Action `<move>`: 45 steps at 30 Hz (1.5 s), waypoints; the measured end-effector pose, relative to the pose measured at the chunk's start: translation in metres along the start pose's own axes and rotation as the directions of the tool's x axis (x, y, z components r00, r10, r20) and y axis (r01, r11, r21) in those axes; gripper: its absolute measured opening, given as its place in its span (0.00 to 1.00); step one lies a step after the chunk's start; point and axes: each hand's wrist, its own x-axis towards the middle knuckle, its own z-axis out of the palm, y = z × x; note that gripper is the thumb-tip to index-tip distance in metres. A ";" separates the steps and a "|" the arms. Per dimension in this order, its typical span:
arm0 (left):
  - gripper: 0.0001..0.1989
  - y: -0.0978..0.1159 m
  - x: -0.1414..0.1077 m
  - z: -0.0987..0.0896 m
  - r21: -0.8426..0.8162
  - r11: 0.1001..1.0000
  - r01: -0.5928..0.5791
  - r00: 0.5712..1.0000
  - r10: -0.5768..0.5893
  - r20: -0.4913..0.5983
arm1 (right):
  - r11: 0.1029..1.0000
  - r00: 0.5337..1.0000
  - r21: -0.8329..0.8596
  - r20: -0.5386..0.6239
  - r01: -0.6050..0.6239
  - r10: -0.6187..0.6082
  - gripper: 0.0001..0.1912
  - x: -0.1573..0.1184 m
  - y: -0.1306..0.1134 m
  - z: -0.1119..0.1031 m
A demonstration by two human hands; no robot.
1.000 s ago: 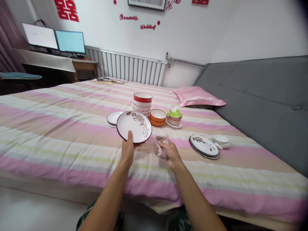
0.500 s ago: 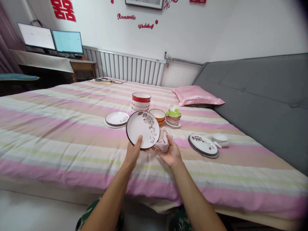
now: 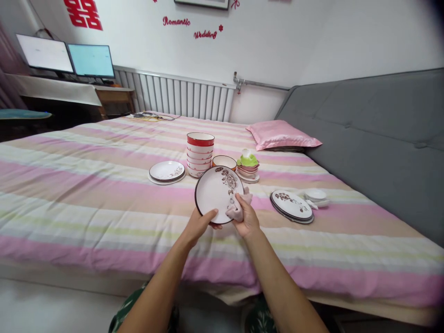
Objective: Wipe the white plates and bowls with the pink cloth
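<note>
A round white plate (image 3: 213, 194) with a dark rim and brown flowers is held tilted above the bed. My left hand (image 3: 201, 226) grips its lower left edge, thumb on the face and fingers behind. At the lower right edge, my right hand (image 3: 247, 217) is closed on a pale pink cloth (image 3: 236, 210) that touches the plate's face. Behind the plate stand a stack of red and white bowls (image 3: 200, 152) and an orange bowl (image 3: 225, 162). Two or more similar plates (image 3: 167, 171) lie to the left, and oval plates (image 3: 290, 205) to the right.
A green leaf-shaped dish (image 3: 247, 161) tops a pile of small dishes. Small white dishes (image 3: 315, 195) sit beyond the oval plates. A pink pillow (image 3: 282, 134), cables (image 3: 152, 116) and a grey headboard (image 3: 367, 125) border the striped bed (image 3: 104, 189).
The held plate has shifted right and slightly down. My right hand has brought the cloth from beside the plate onto its lower right face, thumb now over it.
</note>
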 end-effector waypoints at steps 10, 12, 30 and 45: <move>0.08 0.010 -0.002 -0.022 0.126 0.975 0.185 0.980 -0.193 0.055 | 0.960 0.984 -0.221 0.016 -0.170 0.178 0.21 0.007 -0.008 -0.013; 0.09 0.011 -0.003 -0.025 0.121 0.975 0.185 0.981 -0.191 0.036 | 0.952 0.976 -0.219 0.005 -0.212 0.218 0.20 0.006 -0.007 -0.013; 0.17 0.006 0.006 -0.004 0.084 0.981 0.172 0.977 -0.159 -0.142 | 0.983 0.979 -0.060 -0.113 -0.175 0.168 0.30 0.013 -0.006 -0.017; 0.17 -0.017 0.022 -0.022 0.347 0.924 0.163 0.956 -0.062 -0.286 | 0.975 0.967 -0.167 -0.229 -0.150 0.110 0.30 0.012 -0.006 -0.018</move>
